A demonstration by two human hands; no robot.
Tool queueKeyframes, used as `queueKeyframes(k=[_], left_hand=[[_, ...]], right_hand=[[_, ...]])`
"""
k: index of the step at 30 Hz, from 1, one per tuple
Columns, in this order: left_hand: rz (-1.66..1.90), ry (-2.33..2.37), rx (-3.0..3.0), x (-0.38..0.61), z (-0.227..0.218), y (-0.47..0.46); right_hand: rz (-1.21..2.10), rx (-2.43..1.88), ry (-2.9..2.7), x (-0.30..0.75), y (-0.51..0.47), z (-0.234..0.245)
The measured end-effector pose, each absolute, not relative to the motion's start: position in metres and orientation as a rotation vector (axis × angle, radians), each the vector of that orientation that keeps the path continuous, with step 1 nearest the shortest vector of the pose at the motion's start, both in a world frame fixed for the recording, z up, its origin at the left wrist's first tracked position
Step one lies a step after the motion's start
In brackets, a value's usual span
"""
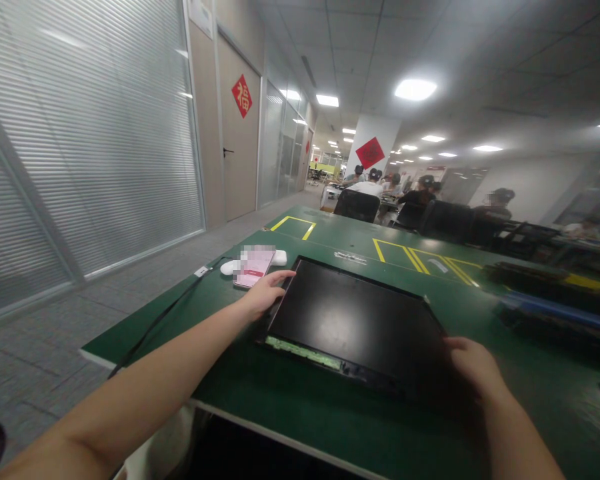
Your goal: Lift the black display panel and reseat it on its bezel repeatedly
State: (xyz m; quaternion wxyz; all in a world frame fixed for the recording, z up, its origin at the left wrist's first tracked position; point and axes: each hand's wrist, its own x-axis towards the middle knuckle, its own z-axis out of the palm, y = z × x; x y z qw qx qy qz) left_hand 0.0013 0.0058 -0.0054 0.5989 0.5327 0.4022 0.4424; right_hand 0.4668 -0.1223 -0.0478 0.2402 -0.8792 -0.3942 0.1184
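A black flat display panel (353, 320) is in front of me over the green table, its dark screen side up. A green circuit strip (303, 353) shows along its near edge. My left hand (267, 293) grips the panel's left edge, thumb and forefinger at the far left corner. On the right edge, my right hand (473, 363) is closed, its thumb on top and its other fingers hidden. Whether the panel rests on the table or is slightly raised, I cannot tell.
Beyond my left hand lie a phone (255, 263) and a white mouse-like object (229, 267). A black cable (170, 310) runs over the table's left edge. Dark parts with a blue strip (565, 310) lie at right. Yellow tape (415, 260) marks the green table (220, 380). Several people sit farther back.
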Motion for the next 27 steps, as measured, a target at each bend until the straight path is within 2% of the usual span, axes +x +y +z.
queueKeyframes(k=[9, 14, 27], left_hand=[[1.122, 0.938, 0.921, 0.0081, -0.0079, 0.0085], [1.053, 0.918, 0.805, 0.0088, -0.008, 0.0086], [0.985, 0.912, 0.795, 0.0075, -0.0073, 0.0076]], right_hand=[[0.243, -2.396, -1.116, 0.4688, -0.1215, -0.051], [0.252, -2.382, -1.142, 0.4687, -0.122, -0.0507], [0.247, -2.428, -1.14, 0.4657, -0.1218, -0.0478]])
